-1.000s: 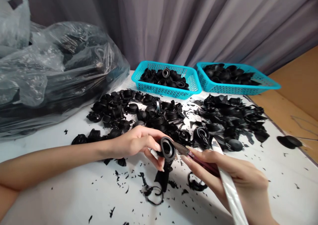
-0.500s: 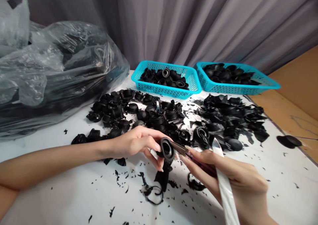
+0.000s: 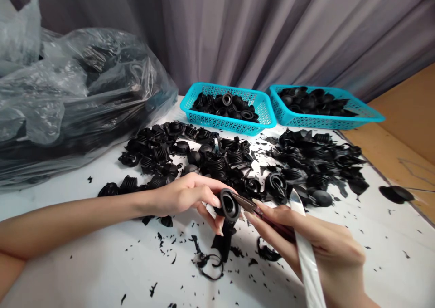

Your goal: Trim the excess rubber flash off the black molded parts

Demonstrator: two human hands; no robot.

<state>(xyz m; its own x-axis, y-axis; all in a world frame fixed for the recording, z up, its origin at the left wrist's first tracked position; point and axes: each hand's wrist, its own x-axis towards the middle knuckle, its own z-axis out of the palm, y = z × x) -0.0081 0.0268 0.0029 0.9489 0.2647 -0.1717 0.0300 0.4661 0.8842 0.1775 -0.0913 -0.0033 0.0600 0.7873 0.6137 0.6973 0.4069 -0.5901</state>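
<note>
Between the thumb and fingers of my left hand is a round black rubber part with a ringed opening, tilted toward the camera. My right hand grips a metal cutting tool, whose tip touches the upper right rim of that part. A white-wrapped tool with a metal tip also lies across my right hand, against the fingers. A black flap hangs or lies below the rubber part; whether it is joined cannot be seen.
Ribbed black parts and more black pieces cover the white table behind my hands. Two blue baskets hold black parts. A large plastic bag stands left. Black scraps lie in front.
</note>
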